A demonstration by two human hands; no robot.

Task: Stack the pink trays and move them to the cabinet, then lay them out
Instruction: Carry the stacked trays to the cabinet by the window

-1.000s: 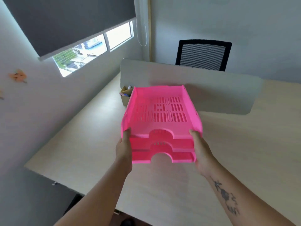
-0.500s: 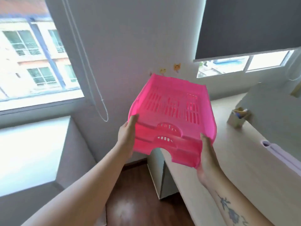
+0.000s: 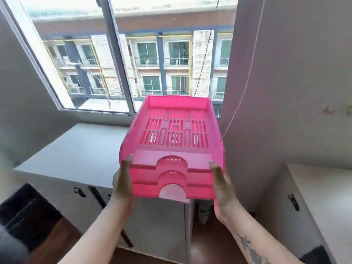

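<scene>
Left hand (image 3: 122, 184) and right hand (image 3: 222, 184) clamp the stacked pink trays (image 3: 174, 149) by their sides. They hang above a grey cabinet (image 3: 76, 149) under a window (image 3: 133, 54).

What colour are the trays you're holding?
Bright pink, with slotted bottoms. The stack of trays shows best in the head view.

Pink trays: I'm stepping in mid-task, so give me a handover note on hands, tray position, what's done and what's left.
Left hand: gripping the left side of the pink tray stack.
Right hand: gripping the right side.
Stack: three trays nested, held in the air in front of the white cabinet under the window.
Done: stacking.
Left: set the stack on the cabinet top, then lay the trays out.
</scene>
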